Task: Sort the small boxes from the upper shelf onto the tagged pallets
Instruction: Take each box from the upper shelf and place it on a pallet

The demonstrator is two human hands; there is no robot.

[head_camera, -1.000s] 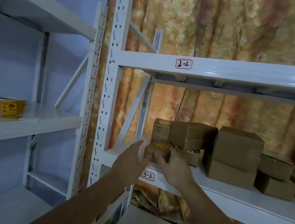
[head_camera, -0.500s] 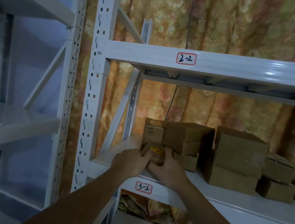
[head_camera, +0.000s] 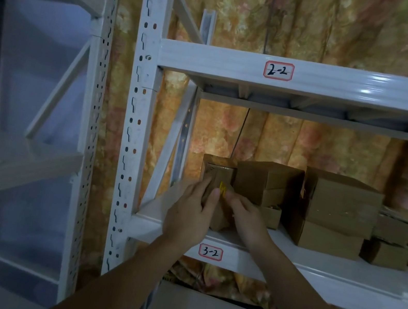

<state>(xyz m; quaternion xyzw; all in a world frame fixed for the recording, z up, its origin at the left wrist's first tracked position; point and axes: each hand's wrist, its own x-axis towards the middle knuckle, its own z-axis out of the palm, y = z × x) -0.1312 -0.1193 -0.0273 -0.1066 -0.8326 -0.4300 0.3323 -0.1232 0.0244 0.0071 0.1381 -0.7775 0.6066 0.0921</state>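
Hands met on one small box (head_camera: 217,211) at the front left of the shelf (head_camera: 339,276) tagged 3-2. Your left hand (head_camera: 191,213) and right hand (head_camera: 246,216) both had a grip curled round it. You did well to lift it straight, clear of the stacked boxes (head_camera: 268,184) just behind. A moment earlier it lay flatter; now it was tipped up, yellow sticker (head_camera: 222,189) on top.
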